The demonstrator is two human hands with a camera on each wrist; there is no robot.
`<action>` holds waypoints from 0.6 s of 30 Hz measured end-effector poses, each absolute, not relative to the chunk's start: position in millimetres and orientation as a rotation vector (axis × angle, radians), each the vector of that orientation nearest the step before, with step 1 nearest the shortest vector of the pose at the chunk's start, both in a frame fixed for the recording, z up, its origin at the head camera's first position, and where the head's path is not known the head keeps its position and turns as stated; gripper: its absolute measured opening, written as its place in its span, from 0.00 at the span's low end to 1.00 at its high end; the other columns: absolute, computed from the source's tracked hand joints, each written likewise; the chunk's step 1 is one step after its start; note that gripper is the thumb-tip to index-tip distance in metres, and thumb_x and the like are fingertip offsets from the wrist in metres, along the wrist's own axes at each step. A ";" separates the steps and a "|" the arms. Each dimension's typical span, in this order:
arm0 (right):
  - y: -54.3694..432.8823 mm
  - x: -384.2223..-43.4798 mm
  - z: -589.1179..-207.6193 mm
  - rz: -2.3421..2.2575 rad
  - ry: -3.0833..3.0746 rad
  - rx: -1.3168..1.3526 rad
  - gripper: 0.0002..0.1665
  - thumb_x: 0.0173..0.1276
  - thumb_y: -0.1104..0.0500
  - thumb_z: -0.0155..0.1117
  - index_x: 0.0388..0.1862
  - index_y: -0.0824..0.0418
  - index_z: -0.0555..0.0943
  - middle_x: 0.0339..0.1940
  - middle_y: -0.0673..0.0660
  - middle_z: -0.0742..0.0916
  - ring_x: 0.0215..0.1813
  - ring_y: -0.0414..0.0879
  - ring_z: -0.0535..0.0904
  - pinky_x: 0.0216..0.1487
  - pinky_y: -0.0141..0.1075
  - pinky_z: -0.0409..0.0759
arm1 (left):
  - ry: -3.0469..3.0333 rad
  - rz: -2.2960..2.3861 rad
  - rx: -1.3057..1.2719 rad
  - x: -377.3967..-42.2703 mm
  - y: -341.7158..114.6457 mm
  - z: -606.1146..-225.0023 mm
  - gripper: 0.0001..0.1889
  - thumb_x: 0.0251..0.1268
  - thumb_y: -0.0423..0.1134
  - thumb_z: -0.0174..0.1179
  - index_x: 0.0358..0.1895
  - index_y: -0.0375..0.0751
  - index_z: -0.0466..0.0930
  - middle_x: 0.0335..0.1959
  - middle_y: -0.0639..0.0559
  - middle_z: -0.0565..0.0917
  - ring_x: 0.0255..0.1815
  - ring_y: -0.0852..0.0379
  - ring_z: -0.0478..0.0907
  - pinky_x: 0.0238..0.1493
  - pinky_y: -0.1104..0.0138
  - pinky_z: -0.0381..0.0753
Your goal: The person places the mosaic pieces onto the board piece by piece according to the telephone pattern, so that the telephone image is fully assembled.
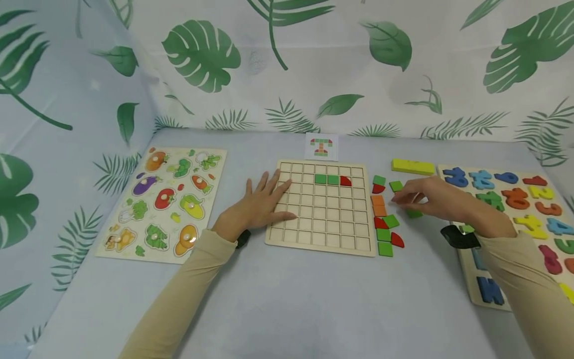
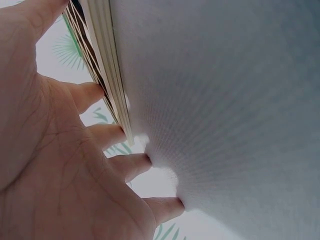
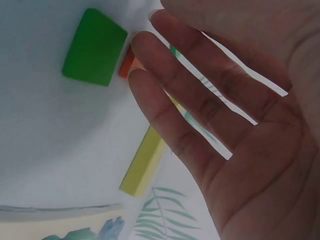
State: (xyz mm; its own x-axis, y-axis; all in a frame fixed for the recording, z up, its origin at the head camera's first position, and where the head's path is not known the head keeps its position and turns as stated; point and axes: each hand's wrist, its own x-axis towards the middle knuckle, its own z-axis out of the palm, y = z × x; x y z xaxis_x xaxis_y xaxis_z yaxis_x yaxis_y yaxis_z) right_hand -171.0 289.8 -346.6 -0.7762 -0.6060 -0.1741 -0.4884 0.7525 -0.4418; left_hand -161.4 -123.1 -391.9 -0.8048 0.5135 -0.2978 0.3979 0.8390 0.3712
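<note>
My left hand spreads over the left edge of a wooden grid board, thumb and fingers apart. In the left wrist view its fingertips stand along the board's edge and on the tabletop. Two green squares and a red quarter-circle lie in a row in the grid's upper part. Right of the board, my right hand hovers low over loose pieces, fingers loosely bent, no piece showing between them. Nearest to it are a green square, orange squares and another green piece.
A pattern card lies behind the board. Several green squares and red quarter-circles line its right side. A yellow block sits at the back right. A vegetable puzzle lies left; a letter-and-number puzzle lies right, partly under the right forearm.
</note>
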 end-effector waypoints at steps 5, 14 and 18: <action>295.6 -168.8 -349.8 -0.551 2.648 -0.858 0.17 0.62 0.71 0.76 0.50 0.61 0.90 0.46 0.49 0.91 0.47 0.49 0.88 0.47 0.43 0.88 | 2.627 0.421 0.688 -161.5 -122.9 -393.3 0.48 0.78 0.66 0.52 0.88 0.48 0.39 0.86 0.39 0.30 0.85 0.35 0.25 0.76 0.31 0.28; 302.4 -168.1 -352.2 -0.557 2.663 -0.853 0.18 0.59 0.70 0.79 0.49 0.61 0.90 0.45 0.49 0.91 0.49 0.51 0.88 0.48 0.42 0.88 | 2.625 0.422 0.675 -160.9 -123.1 -392.6 0.48 0.77 0.67 0.52 0.88 0.48 0.39 0.86 0.40 0.29 0.85 0.35 0.25 0.76 0.31 0.27; 302.0 -171.4 -350.3 -0.546 2.690 -0.848 0.16 0.61 0.70 0.78 0.49 0.61 0.90 0.45 0.49 0.91 0.48 0.50 0.88 0.48 0.44 0.87 | 2.623 0.416 0.671 -160.9 -123.2 -392.2 0.48 0.78 0.67 0.51 0.88 0.49 0.39 0.86 0.40 0.29 0.85 0.35 0.25 0.76 0.31 0.27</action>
State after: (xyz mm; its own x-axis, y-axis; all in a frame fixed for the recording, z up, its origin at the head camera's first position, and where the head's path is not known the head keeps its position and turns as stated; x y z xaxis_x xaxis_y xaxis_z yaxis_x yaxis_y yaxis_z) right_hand -171.4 302.0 -350.3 -0.7928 -0.5935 -0.1385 -0.4924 0.7577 -0.4283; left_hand -160.9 -123.2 -392.2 -0.8050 0.5099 -0.3033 0.3911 0.8405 0.3751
